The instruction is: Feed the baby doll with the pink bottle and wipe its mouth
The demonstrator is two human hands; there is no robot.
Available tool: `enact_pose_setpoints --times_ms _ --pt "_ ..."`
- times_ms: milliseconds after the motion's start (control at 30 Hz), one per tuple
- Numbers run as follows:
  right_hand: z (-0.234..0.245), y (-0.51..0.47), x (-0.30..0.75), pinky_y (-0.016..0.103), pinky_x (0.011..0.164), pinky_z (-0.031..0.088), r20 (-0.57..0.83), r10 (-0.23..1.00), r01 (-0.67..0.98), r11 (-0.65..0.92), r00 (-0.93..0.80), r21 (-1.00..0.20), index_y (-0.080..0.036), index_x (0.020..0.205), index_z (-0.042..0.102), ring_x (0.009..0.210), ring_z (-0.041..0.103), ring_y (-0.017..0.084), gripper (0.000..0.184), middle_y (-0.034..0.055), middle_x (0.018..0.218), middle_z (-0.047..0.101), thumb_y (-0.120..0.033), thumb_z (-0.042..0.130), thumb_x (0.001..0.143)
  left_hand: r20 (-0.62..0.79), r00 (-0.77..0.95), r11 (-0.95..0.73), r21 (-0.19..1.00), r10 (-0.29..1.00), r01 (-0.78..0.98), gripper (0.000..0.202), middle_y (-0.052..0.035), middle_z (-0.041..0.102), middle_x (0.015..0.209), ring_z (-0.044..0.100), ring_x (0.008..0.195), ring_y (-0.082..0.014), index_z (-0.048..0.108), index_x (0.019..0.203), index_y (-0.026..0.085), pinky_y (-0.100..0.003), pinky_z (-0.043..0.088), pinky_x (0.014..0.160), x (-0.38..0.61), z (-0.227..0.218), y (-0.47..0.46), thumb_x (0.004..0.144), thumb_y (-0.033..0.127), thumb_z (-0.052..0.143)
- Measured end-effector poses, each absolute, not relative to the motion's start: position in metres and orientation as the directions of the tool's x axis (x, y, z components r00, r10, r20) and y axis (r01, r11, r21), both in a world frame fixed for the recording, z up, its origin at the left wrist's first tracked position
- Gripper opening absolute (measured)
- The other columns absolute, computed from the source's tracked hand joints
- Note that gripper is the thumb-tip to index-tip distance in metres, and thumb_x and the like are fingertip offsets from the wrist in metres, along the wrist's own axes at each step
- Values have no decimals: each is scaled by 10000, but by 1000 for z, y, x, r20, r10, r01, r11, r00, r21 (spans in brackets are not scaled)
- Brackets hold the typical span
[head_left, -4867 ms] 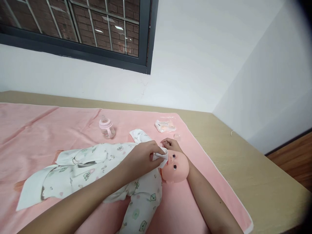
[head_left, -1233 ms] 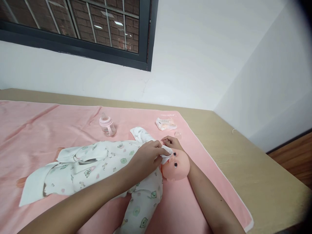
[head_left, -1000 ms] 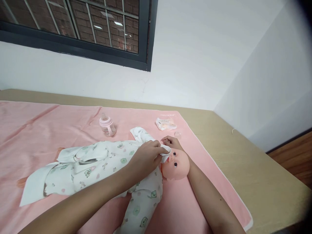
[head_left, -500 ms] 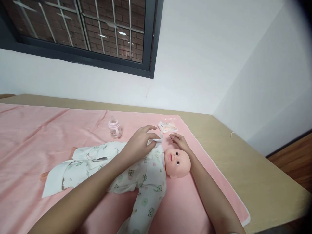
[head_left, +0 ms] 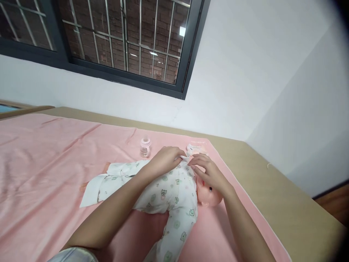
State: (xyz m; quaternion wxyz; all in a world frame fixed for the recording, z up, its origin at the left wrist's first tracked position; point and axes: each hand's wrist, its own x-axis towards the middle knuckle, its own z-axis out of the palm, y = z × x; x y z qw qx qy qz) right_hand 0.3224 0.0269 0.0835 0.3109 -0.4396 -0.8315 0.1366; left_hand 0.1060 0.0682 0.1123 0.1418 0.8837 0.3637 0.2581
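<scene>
A baby doll [head_left: 208, 196] lies on its back on a pink blanket, its head toward the right. It wears a white baby outfit [head_left: 163, 193] with green and pink animal prints, one sleeve stretching toward me. My left hand [head_left: 170, 158] reaches over the doll's chest and pinches a white edge of the outfit on the far side, near the shoulder. Across the doll's face comes my right hand [head_left: 207, 169], fingers bent and slightly apart, tips at the cloth beside my left fingers. It hides part of the face.
A pink-lidded baby bottle [head_left: 145, 147] stands beyond the doll. Behind my hands lies a white and pink packet [head_left: 196, 148], partly hidden. The pink blanket [head_left: 54, 156] covers much of the wooden table [head_left: 272, 189], which meets a white wall with a barred window [head_left: 131, 40].
My right hand has moved from beyond the doll's head to the outfit, over the face. My left hand keeps hold of the cloth. The whole view has shifted a little.
</scene>
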Motion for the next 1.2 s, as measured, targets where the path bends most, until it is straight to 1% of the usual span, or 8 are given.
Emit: enact_pose_setpoints --times_ms 167,300,400,567,700,867,1067,1200 --pt "82 26 321 377 917 482 338 861 620 508 -380 -598 -248 967 711 1013 619 205 255 57 1037 683 -343 475 953 327 607 -687 424 724 591 350 -36 742 1027 671 978 -219 740 971 207 -282 460 826 100 118 65 833 65 451" --pt "86 27 324 417 1074 397 433 833 599 550 -344 -582 -282 1008 716 1251 507 226 207 48 1294 580 -347 538 924 270 635 -686 382 723 619 294 -43 748 934 672 892 -229 738 921 201 -280 444 723 98 123 65 850 99 472" --pt "90 29 320 455 1135 328 403 811 577 585 -424 -570 -313 1035 716 1360 402 237 210 19 1408 504 -362 549 919 251 647 -690 351 720 633 252 -36 736 854 660 800 -223 726 910 203 -277 412 644 95 126 64 859 145 485" --pt "96 30 305 422 1026 425 354 826 546 557 -438 -626 -299 988 741 1150 565 233 230 55 1105 663 -408 552 913 240 688 -720 368 685 588 255 -14 727 830 657 782 -211 715 882 220 -282 420 653 90 128 62 861 171 465" --pt "92 38 306 357 894 484 294 864 518 484 -408 -705 -257 942 750 958 624 204 248 54 982 686 -413 561 898 222 643 -673 373 733 638 292 -24 736 938 669 877 -233 693 1095 244 -288 449 695 81 130 62 880 262 496" --pt "74 71 341 296 679 469 264 952 655 300 -157 -694 -211 858 742 684 583 142 171 46 929 694 -273 597 792 82 673 -644 395 735 656 445 -14 711 1088 656 964 -234 592 1287 319 -262 469 707 45 136 69 849 392 552" --pt "61 110 391 280 592 425 203 975 752 68 90 -656 -179 909 733 567 523 125 235 36 807 690 -217 619 707 36 435 -410 412 900 814 648 -44 662 1194 622 1074 -272 417 1439 336 -337 470 870 -15 138 90 839 569 488" --pt "58 133 404 295 634 452 182 975 729 34 125 -684 -159 1010 712 566 528 126 312 40 804 699 -196 635 710 -33 323 -282 408 946 868 729 -62 664 1189 625 1067 -307 409 1445 326 -371 471 867 -28 134 102 786 627 493"
